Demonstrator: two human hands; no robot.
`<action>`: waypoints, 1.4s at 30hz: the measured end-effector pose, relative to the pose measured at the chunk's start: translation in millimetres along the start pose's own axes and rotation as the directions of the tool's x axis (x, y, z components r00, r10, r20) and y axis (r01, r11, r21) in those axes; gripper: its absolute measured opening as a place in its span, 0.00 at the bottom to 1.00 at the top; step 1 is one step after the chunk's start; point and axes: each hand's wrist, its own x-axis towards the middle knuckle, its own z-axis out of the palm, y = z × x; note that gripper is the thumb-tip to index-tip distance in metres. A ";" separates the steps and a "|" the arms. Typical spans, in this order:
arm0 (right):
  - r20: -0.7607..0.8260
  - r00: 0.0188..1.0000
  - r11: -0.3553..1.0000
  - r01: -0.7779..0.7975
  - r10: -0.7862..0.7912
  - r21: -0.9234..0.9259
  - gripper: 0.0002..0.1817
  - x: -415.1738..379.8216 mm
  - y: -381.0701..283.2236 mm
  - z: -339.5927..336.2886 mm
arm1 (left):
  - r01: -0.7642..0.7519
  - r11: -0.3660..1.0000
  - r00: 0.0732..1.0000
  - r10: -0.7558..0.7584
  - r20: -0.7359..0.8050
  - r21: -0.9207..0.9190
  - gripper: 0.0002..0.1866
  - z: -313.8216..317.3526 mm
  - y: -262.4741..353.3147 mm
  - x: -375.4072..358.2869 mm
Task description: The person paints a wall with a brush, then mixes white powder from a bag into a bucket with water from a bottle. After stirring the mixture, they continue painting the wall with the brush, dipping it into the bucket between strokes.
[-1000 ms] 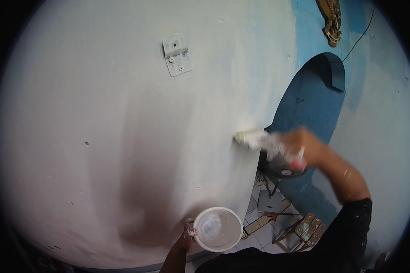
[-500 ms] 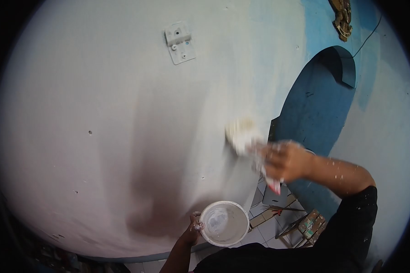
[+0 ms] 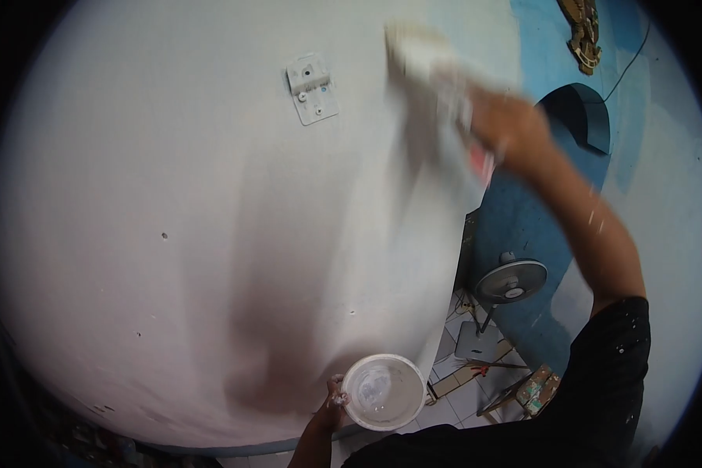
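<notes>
My right hand [image 3: 511,129] is wrapped round the handle of a wide paintbrush [image 3: 421,54], blurred by motion. Its pale bristles are at the upper part of the whitish wall [image 3: 288,203], right of a white mounting bracket [image 3: 313,90]. Low in view, my left hand [image 3: 337,391] grips the rim of a white bucket [image 3: 402,390], thumb and fingers closed on its left side. Some white paint shows inside the bucket. White specks dot my right forearm and sleeve.
A blue arched recess [image 3: 522,218] opens at the right, with a standing fan [image 3: 512,282] before it. Below are a paint-stained stool [image 3: 540,390] and floor tiles [image 3: 460,398]. A brown ornament [image 3: 583,35] and a thin cable [image 3: 632,62] hang at the upper right.
My right hand has swept the brush upward along the wall, from mid-height to near the top of view. The fan has come into sight. The bucket stays in my left hand.
</notes>
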 end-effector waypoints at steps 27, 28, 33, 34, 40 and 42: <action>0.450 0.889 0.597 -0.405 0.081 0.692 0.04 -137.7 -80.3 -32.7 | 0.153 0.982 0.988 -0.151 -0.027 0.110 0.47 3.9 21.8 2.8; 0.492 0.866 0.459 -0.475 0.092 0.750 0.03 -130.9 -55.7 -27.5 | 0.158 0.981 0.987 -0.156 -0.021 0.117 0.47 4.6 21.7 1.7; 0.207 0.915 0.701 -0.400 0.348 0.590 0.06 -90.1 33.5 7.1 | 0.176 0.978 0.982 -0.182 0.043 0.113 0.47 -4.6 15.4 15.2; 0.117 0.929 0.773 -0.358 0.351 0.524 0.06 -77.0 27.1 15.3 | 0.157 0.981 0.986 -0.162 0.040 0.116 0.47 -7.3 16.8 16.0; 0.263 0.900 0.752 -0.436 0.349 0.494 0.17 -132.6 -88.0 6.6 | 0.148 0.986 0.984 -0.155 0.089 0.075 0.47 -9.6 12.2 11.7; 0.436 0.841 0.632 -0.532 0.320 0.563 0.16 -153.9 -119.8 -15.9 | 0.166 0.978 0.985 -0.172 0.034 0.126 0.47 4.5 25.6 6.4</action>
